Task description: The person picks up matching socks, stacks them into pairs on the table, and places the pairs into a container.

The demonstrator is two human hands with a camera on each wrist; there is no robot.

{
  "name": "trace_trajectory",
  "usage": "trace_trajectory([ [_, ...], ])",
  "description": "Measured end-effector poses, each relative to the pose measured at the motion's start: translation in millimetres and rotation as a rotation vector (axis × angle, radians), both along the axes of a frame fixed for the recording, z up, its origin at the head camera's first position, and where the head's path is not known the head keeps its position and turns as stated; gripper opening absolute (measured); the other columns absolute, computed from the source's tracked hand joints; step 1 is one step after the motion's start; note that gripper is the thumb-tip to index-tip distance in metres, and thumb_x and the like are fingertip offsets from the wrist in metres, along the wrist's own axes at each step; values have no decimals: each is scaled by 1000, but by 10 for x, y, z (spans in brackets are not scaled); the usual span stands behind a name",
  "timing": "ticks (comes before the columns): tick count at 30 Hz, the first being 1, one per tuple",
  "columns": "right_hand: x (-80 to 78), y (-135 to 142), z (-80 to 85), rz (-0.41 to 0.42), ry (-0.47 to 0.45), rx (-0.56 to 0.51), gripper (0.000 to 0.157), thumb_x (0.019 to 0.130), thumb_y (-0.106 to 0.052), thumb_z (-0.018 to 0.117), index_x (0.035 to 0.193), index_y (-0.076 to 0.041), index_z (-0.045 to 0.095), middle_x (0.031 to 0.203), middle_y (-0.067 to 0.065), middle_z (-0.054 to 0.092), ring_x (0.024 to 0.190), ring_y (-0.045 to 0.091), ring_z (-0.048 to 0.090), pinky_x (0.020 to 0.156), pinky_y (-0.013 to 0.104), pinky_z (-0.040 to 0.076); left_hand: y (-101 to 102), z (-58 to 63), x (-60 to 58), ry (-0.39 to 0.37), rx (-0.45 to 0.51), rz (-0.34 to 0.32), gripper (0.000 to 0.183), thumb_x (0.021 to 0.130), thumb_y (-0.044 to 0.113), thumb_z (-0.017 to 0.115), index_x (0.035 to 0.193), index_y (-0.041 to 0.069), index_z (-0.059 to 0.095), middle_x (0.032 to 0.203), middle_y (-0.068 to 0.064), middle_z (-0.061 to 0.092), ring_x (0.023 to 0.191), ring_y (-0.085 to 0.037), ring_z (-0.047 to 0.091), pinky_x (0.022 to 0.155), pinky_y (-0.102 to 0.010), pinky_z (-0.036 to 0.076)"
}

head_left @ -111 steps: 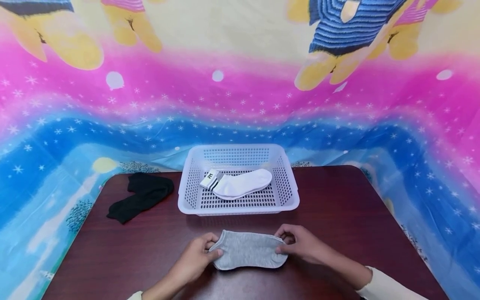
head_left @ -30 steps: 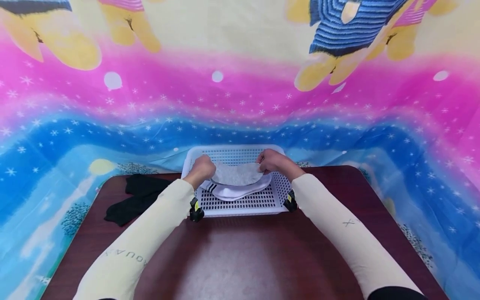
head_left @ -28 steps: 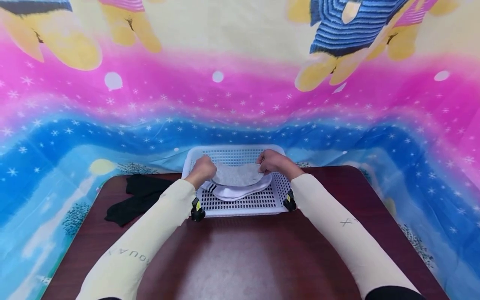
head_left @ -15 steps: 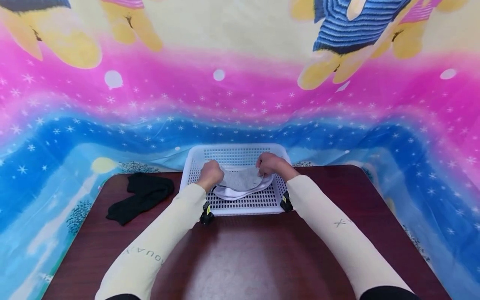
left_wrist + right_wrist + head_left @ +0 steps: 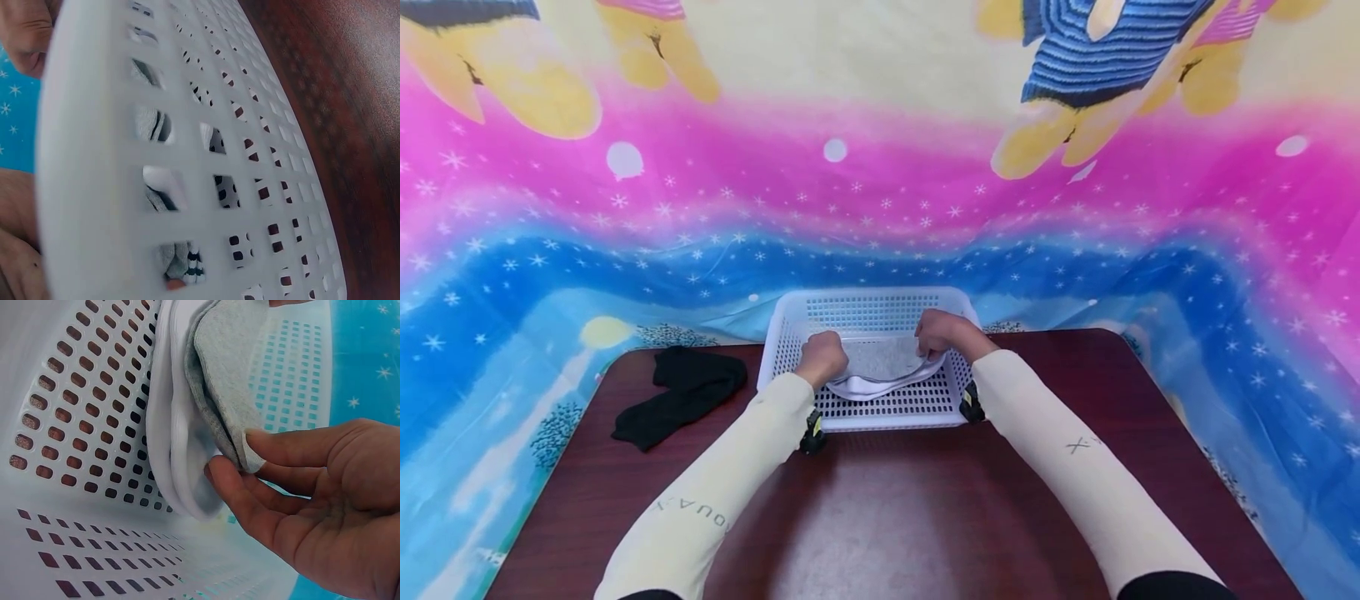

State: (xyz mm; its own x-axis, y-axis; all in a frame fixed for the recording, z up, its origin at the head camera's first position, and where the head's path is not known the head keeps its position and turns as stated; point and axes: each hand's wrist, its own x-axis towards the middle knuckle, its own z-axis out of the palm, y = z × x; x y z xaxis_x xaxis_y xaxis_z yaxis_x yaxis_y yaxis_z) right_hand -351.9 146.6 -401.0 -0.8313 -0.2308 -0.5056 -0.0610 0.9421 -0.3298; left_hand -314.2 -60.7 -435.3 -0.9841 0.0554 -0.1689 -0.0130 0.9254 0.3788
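In the head view, a pair of grey ankle socks (image 5: 883,357) stretches between both hands inside the white basket (image 5: 887,423). My left hand (image 5: 822,358) grips the left end with curled fingers; the basket wall hides most of this in the left wrist view. At the other end my right hand (image 5: 942,332) pinches the grey socks between thumb and fingers, plain in the right wrist view. Directly under them on the basket floor lies a pair of white socks (image 5: 871,388), its striped cuff hidden behind the left hand in the head view.
Black socks (image 5: 685,392) lie on the dark red table (image 5: 880,508), left of the basket. A printed cloth (image 5: 880,192) hangs behind and around the table. Small black wrist cameras (image 5: 972,403) sit close to the basket's front rim.
The grey socks went from the table's front into the basket, held by both hands. Over the last second they sank closer to the white socks, and my left hand shifted slightly right and down.
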Motion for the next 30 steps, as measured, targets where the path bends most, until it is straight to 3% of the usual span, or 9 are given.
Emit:
trace_trajectory([
  [9,-5,-42,-53,5,-26,31,48,95,-13,57,140,-1,46,142,15,49,48,7,26,49,22,31,-59,77,56,-47,18,-19,13,87,3,47,80,4,58,84,-14,60,76,-25,53,75,-36,48],
  [14,27,8,-46,43,-25,24,51,96,-15,56,143,0,41,142,16,47,54,8,34,53,23,36,-63,178,146,12,10,-19,15,88,9,47,82,2,59,99,-18,56,88,-28,51,82,-41,46],
  [18,130,66,11,1,16,-50,51,95,-17,56,141,0,43,139,16,49,80,16,55,72,30,49,-117,355,343,133,98,-65,27,90,9,46,107,-6,59,112,-21,54,101,-33,53,92,-46,46],
  [22,262,89,90,-31,109,-78,51,96,-22,53,141,0,41,143,17,45,117,27,54,95,41,47,-306,527,589,236,191,-86,38,91,8,45,126,-6,52,121,-22,52,113,-36,51,100,-47,42],
  [27,462,-36,235,-27,294,6,51,96,-26,53,139,1,42,138,19,48,118,32,51,99,45,45,-699,561,789,288,263,-40,37,93,7,44,127,-6,50,118,-21,52,113,-35,49,98,-50,41],
  [30,618,-234,337,11,401,-18,44,95,-26,56,133,-3,51,131,15,53,119,29,52,99,45,46,-1006,508,875,297,267,8,36,93,4,40,125,-8,50,117,-24,53,111,-38,49,95,-52,41],
])
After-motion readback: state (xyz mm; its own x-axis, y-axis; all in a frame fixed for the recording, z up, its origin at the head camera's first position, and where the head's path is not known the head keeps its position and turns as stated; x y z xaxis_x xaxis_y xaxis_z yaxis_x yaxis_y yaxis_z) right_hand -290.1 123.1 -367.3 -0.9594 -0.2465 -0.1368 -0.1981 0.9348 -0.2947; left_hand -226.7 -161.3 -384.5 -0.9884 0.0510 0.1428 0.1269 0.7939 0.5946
